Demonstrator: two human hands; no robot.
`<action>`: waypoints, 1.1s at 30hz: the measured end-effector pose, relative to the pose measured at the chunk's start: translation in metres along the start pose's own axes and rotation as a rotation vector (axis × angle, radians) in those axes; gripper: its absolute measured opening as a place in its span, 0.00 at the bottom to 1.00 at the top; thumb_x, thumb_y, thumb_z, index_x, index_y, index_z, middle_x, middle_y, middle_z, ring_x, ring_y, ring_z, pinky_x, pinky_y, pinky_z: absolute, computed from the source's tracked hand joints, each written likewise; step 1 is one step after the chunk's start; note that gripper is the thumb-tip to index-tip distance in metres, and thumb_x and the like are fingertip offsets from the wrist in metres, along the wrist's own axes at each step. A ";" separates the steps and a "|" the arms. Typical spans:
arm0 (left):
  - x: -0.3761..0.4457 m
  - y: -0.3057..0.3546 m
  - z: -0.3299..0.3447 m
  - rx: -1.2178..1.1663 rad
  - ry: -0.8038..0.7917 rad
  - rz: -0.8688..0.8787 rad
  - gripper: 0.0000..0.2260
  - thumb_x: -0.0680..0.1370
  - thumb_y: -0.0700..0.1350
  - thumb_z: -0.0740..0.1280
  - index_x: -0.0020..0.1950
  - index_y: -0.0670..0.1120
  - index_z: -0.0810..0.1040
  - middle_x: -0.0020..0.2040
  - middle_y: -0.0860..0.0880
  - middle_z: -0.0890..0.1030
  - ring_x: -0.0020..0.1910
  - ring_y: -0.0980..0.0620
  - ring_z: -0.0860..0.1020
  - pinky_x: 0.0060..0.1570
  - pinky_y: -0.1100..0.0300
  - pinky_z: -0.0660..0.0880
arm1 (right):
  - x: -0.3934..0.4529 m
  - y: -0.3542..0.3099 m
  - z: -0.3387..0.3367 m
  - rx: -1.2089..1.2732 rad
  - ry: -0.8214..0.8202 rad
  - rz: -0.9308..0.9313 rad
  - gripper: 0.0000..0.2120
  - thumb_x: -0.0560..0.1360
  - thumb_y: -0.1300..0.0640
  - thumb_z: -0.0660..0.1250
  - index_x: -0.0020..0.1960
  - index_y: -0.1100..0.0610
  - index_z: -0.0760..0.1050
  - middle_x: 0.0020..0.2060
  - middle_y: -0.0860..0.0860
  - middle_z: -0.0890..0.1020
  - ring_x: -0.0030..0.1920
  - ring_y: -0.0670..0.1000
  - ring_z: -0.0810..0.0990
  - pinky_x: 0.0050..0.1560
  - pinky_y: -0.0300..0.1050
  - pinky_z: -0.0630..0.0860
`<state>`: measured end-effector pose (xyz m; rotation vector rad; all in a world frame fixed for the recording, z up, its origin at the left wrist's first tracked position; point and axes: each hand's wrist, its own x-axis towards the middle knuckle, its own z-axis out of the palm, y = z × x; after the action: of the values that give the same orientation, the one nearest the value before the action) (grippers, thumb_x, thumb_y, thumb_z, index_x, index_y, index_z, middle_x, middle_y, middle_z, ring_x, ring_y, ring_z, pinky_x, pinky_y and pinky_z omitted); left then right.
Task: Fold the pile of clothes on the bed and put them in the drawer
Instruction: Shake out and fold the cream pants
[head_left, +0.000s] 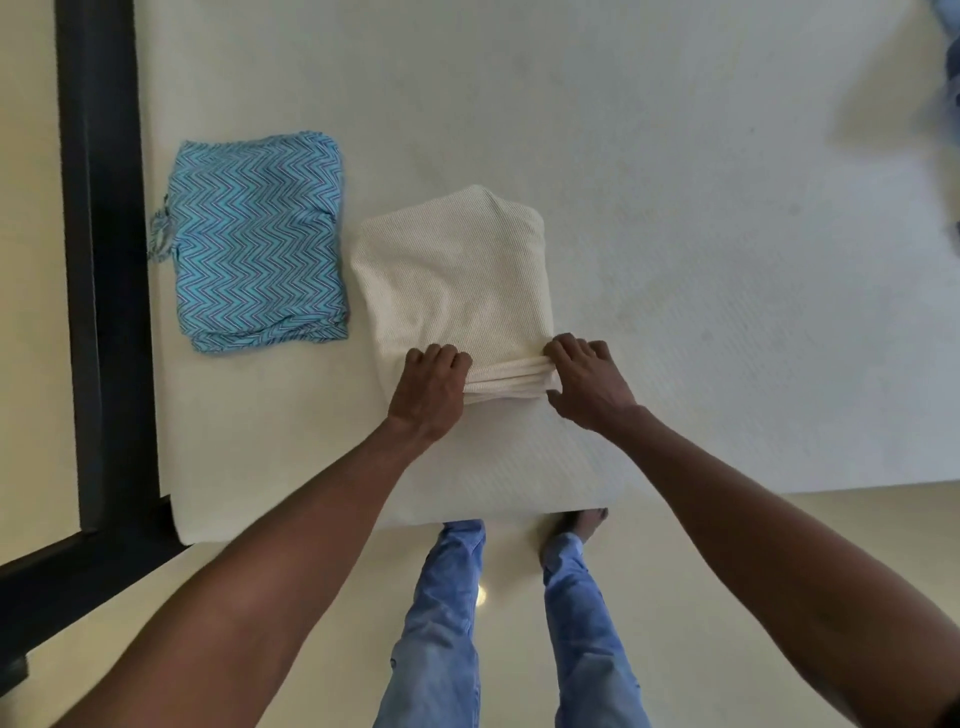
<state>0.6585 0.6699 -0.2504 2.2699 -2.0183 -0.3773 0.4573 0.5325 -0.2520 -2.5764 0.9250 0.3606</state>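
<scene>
Two bare forearms reach from the camera to a cream garment (457, 280) on the bed (675, 182).

The left hand (428, 387) curls its fingers over the near left corner of the cream garment's stacked folded edge, and the right hand (587, 382) pinches the near right corner, thumb under and fingers on top, so both hands are clamped on the cloth. The cream garment lies partly folded on the mattress, near its front edge. Just left of it, not touching, lies a folded blue zigzag garment (257, 249). Further left runs a dark bed frame (104, 260). Far to the right, a blurred blue cloth (950, 78) shows at the picture's edge. Below the cream garment, past the mattress edge, stand legs in blue jeans (436, 623) on a pale floor (519, 649).
</scene>
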 end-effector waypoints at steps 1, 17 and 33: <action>-0.001 0.004 0.002 -0.007 0.046 -0.041 0.08 0.66 0.31 0.66 0.41 0.42 0.76 0.36 0.44 0.75 0.34 0.43 0.75 0.35 0.52 0.70 | -0.005 0.001 0.005 -0.020 -0.017 0.009 0.25 0.67 0.55 0.77 0.59 0.61 0.71 0.56 0.58 0.77 0.52 0.60 0.79 0.57 0.56 0.72; -0.055 0.004 0.003 -0.075 0.128 -0.136 0.13 0.77 0.49 0.63 0.43 0.41 0.79 0.41 0.42 0.76 0.36 0.41 0.77 0.36 0.52 0.73 | -0.041 -0.045 0.007 0.414 0.103 0.618 0.10 0.75 0.65 0.59 0.55 0.61 0.73 0.53 0.58 0.78 0.50 0.60 0.78 0.53 0.51 0.71; 0.019 -0.074 -0.026 -1.249 -0.084 -1.203 0.46 0.63 0.64 0.79 0.73 0.41 0.69 0.68 0.46 0.75 0.65 0.46 0.75 0.61 0.53 0.74 | 0.070 -0.016 -0.036 0.986 0.061 0.697 0.21 0.71 0.38 0.72 0.45 0.55 0.72 0.39 0.47 0.75 0.39 0.47 0.73 0.37 0.41 0.67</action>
<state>0.7383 0.6584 -0.2447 2.0808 0.0832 -1.2736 0.5242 0.4897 -0.2404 -1.3430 1.5182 -0.0270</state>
